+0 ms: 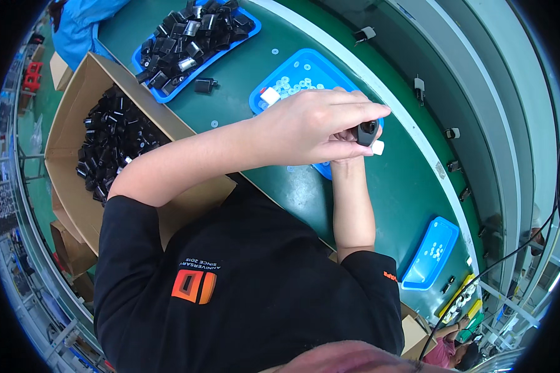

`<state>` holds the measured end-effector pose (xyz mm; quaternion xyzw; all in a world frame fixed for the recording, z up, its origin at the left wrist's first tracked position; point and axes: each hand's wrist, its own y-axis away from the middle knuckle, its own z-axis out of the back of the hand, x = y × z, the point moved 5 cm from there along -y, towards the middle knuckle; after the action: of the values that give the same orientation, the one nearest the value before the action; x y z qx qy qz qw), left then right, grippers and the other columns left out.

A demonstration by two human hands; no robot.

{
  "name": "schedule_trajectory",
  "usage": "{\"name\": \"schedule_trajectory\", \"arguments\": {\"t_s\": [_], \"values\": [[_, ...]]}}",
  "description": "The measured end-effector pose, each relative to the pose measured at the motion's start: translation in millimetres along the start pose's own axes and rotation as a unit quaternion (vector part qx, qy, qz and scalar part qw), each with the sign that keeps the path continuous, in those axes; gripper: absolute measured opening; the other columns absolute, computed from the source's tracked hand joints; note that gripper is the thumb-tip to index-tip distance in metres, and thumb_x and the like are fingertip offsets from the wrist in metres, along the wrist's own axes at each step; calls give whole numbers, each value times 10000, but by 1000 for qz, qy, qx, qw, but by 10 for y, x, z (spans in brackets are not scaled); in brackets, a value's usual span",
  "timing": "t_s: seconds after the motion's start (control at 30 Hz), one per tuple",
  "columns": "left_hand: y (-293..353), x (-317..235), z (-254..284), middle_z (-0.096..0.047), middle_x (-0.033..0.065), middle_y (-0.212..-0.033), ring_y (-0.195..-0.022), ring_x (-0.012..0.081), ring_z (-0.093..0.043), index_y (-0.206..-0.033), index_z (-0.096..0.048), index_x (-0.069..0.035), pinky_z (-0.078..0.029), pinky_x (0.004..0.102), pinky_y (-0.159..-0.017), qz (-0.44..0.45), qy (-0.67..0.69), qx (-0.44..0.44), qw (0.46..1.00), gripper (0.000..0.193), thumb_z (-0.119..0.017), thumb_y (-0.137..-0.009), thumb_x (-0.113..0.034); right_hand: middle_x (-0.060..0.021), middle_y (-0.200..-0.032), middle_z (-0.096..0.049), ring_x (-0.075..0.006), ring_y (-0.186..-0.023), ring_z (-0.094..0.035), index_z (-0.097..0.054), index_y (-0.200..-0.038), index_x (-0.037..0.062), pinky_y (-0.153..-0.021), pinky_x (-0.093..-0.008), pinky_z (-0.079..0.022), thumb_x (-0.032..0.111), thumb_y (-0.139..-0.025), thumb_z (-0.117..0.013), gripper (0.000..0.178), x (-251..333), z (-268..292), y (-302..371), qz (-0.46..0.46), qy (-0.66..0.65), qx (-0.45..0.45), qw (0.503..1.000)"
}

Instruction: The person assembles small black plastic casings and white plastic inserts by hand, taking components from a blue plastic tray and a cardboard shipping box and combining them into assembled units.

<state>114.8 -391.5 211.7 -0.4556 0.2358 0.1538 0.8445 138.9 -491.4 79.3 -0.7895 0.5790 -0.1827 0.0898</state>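
Note:
My left hand [311, 124] reaches across from the left, its thumb and fingers pinching a small black plastic part [366, 131] with a round end. A white piece [378, 147] shows just beside the thumb. Behind the left hand, my right hand is almost wholly hidden; only its forearm [353, 208] and wrist show, so its fingers cannot be made out. Both hands are over a blue tray [255, 102] of small translucent rings [305, 84]. At that tray's left side sits a white piece with a red mark [269, 95].
Another blue tray [255, 13] is heaped with black parts, one black part [205, 85] lying beside it. Left of me, a cardboard box [65, 133] holds many more. A smaller blue tray [420, 276] with rings stands at right, before a curved line [479, 93]. A person [454, 351] is at lower right.

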Motion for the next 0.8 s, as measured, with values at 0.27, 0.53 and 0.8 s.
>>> {"name": "schedule_trajectory", "arguments": {"t_s": [0.27, 0.53, 0.8], "values": [[26, -13, -2, -670, 125, -983, -838, 259, -670, -1196, -615, 9, -560, 342, -691, 13, -12, 23, 1000, 467, -759, -806, -202, -68, -964, -544, -159, -736, -594, -592, -1020, 151, -586, -241, -509, 324, -727, -784, 390, 40, -203, -103, -11, 30, 149, 988], [64, 149, 124, -660, 107, -1187, -917, 235, -651, -1261, -613, -42, -542, 341, -768, 11, -13, 24, 1000, 528, -780, -775, -162, -116, -1230, -533, -218, -1015, -582, -488, -1243, 7, -895, -329, -452, 547, -703, -697, 792, 402, -179, 2, 194, 488, -117, 843], [147, 348, 189, -296, 244, -1482, -1370, 361, -307, -1491, -204, 42, -270, 439, -1107, 99, -123, 29, 987, 1108, -802, -673, -406, -162, -1325, -544, -236, -1216, -548, -432, -1398, -56, -1072, -361, -405, 152, -673, -864, 869, 285, -450, -28, 25, 399, -94, 912]]}}
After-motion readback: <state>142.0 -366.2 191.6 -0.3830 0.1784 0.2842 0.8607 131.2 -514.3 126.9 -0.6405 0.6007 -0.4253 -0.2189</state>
